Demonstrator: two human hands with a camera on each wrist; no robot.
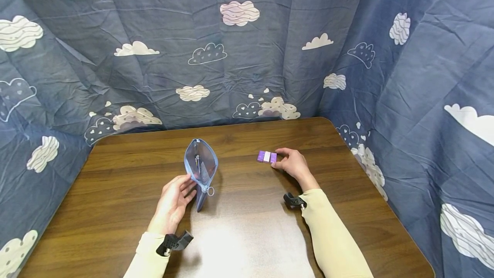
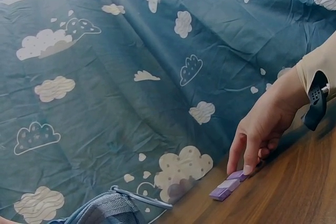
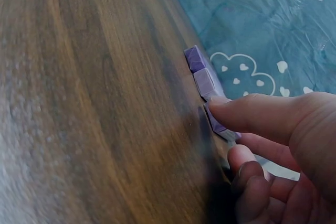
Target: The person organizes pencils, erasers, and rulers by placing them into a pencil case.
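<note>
A blue mesh zip pouch (image 1: pixel 201 162) stands with its mouth spread open, a pen (image 1: pixel 198 163) and other items inside. My left hand (image 1: pixel 173 200) grips its near left side, thumb at the rim and fingers around the lower part. The zipper edge (image 2: pixel 142 198) shows low in the left wrist view. To the right lies a small purple-and-white block (image 1: pixel 266 156), its purple ends either side of a white middle. Thumb and forefinger of my right hand (image 1: pixel 293 163) pinch its right end. In the right wrist view the thumb covers part of the block (image 3: pixel 205 81).
Both things are on a brown wooden table (image 1: pixel 127 175) with rounded corners. A dark blue curtain (image 1: pixel 166 25) with cloud prints hangs behind it and along the sides. Black camera mounts (image 1: pixel 295 200) sit on both wrists, over cream sleeves.
</note>
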